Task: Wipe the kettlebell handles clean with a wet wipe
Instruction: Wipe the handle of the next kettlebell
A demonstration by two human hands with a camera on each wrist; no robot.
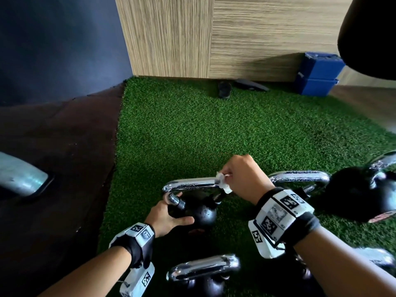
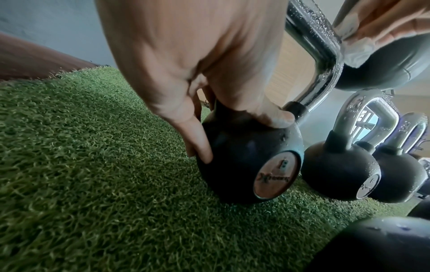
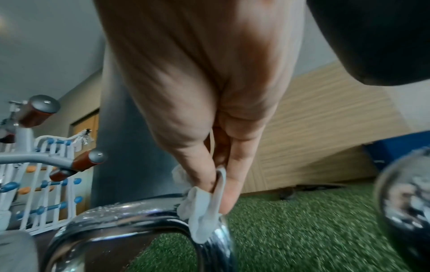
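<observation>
A black kettlebell (image 1: 201, 213) with a chrome handle (image 1: 190, 183) stands on green turf. My left hand (image 1: 169, 217) grips its black ball from the left, thumb and fingers curled round the ball (image 2: 244, 162). My right hand (image 1: 242, 174) pinches a white wet wipe (image 1: 222, 182) against the right end of the handle. In the right wrist view the wipe (image 3: 204, 208) is folded over the handle's bend (image 3: 139, 219), held between thumb and fingers. Water droplets dot the chrome handle (image 2: 318, 42).
Several more kettlebells stand close by: one at the near edge (image 1: 203, 273), one to the right (image 1: 355, 189), two beside the held one (image 2: 337, 169). Blue blocks (image 1: 317, 73) and dark sandals (image 1: 225, 88) lie by the wooden wall. A dark mat (image 1: 53, 168) borders the turf on the left.
</observation>
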